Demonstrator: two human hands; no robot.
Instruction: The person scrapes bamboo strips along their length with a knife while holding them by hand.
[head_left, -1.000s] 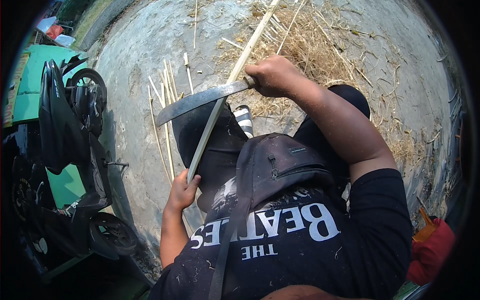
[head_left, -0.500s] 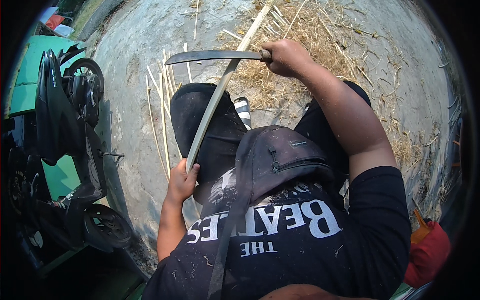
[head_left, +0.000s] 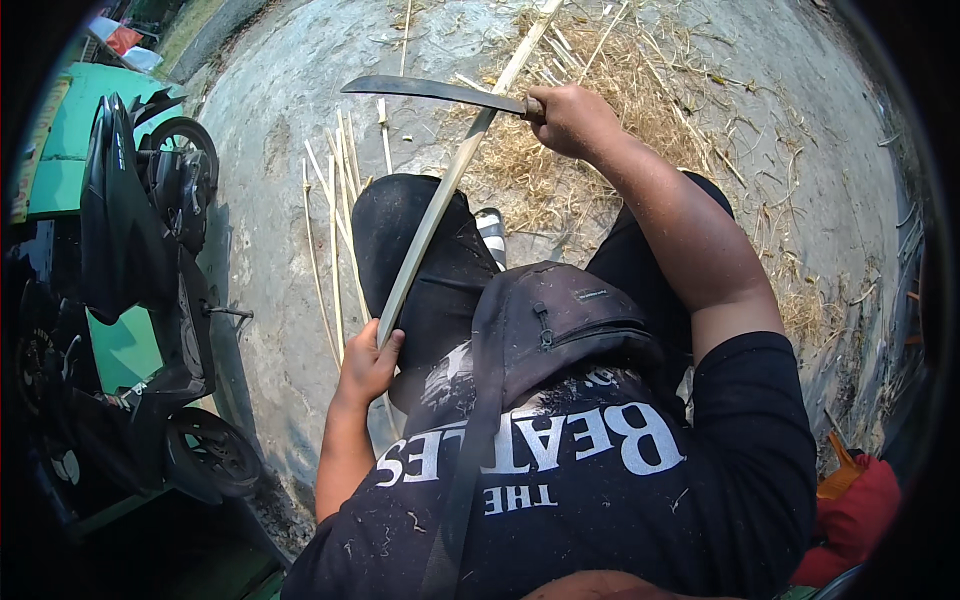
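Observation:
My left hand [head_left: 369, 362] grips the near end of a long, pale bamboo strip [head_left: 437, 210], thumb along its edge. From there the strip slants over my left thigh, away and to the right, past the frame's top edge. My right hand [head_left: 570, 120] is closed around the short handle of a machete [head_left: 420, 90]. Its dark, slightly curved blade points left and lies across the strip beyond my knees, its tip tilted away from me. Whether the edge bites into the bamboo cannot be made out.
Several thin bamboo sticks [head_left: 333, 235] lie on the concrete ground [head_left: 270, 180] beside my left knee. A pile of shavings [head_left: 610, 130] spreads beyond my feet. On the left stands a black motorbike [head_left: 150, 280]; a red cloth item [head_left: 860, 510] is at lower right.
The machete blade has tilted, its tip swinging farther from me while my right hand stays near the same place. My left hand keeps its hold on the strip. The whole view shifts slightly.

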